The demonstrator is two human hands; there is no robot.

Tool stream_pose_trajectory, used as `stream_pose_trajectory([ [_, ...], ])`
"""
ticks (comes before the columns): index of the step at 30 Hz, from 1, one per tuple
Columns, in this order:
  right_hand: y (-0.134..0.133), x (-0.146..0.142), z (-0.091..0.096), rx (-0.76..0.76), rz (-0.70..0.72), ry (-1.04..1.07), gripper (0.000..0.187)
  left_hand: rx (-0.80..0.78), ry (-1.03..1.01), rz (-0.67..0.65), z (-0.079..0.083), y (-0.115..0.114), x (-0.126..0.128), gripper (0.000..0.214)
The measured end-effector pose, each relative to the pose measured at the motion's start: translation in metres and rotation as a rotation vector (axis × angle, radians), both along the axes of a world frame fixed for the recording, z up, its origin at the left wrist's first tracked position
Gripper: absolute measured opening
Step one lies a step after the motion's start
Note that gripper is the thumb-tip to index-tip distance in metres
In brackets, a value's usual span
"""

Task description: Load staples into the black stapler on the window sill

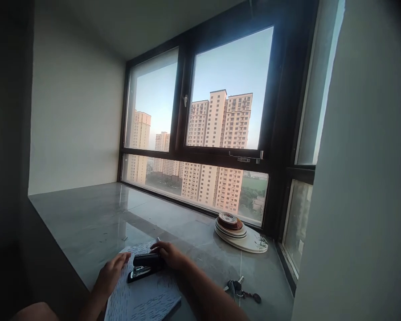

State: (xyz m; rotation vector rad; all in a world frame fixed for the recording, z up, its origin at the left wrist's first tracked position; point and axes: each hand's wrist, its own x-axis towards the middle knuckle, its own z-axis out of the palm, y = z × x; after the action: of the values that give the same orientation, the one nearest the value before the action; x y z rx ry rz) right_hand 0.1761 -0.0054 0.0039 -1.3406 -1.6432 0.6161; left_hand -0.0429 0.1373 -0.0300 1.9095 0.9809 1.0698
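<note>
A black stapler (145, 264) rests on a sheet of paper (137, 296) covered with rows of dark marks. Its top arm is raised off the base at the front end. My right hand (170, 255) is closed around the stapler's rear end, and part of that end is hidden behind the fingers. A thin white tip (158, 240) shows beside the right fingers; I cannot make out what it is. My left hand (112, 271) lies over the paper's left edge, fingers stretched out towards the stapler's front and apart from it.
The paper is on a glossy grey stone window sill (87, 214). To the right lies a bunch of keys (237, 287). A stack of plates (230, 227) with a small round dial-like piece on top stands by the window (230, 89). A wall (361, 178) bounds the right side.
</note>
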Motion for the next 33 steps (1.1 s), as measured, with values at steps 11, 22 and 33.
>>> stream_pose_trajectory([
  [11,-0.010,-0.010,0.015,0.023,0.020,0.019,0.035,-0.234,-0.155,-0.156,-0.020,0.007,0.001,0.049],
  [22,-0.023,-0.029,0.016,0.222,0.038,-0.489,0.038,-0.353,-0.311,-0.174,-0.004,-0.008,-0.001,0.043],
  [33,-0.011,-0.038,0.007,0.739,-0.231,-1.089,0.034,-0.984,-0.943,-0.378,0.003,-0.021,-0.022,0.039],
])
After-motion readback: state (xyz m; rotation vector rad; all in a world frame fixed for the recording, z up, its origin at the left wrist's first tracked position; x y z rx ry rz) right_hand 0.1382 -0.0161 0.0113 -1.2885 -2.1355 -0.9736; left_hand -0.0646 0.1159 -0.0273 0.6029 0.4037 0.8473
